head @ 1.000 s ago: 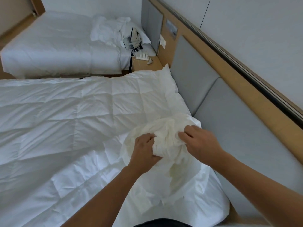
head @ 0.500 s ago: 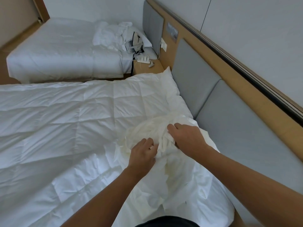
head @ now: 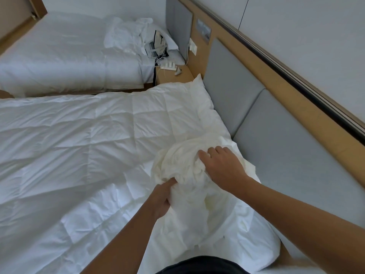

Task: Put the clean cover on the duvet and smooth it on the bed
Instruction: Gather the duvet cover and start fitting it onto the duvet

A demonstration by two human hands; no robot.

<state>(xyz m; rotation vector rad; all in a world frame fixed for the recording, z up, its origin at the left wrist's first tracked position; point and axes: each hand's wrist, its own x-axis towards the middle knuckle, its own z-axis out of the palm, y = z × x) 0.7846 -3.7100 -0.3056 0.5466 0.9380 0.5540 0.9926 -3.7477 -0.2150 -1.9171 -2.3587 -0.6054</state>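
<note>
The left hand (head: 161,197) and right hand (head: 222,169) are gripping the bunched duvet cover (head: 177,161) at the bed's (head: 264,252) head edge. The quilted duvet (head: 79,147) is lying bare: barely begun, I'd say.

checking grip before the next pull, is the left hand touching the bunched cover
Touching. The head view shows the left hand with its fingers curled into the bunched cover.

Soft even indoor light, faint shadows, wide-angle bending at edges, slightly soft focus
</note>
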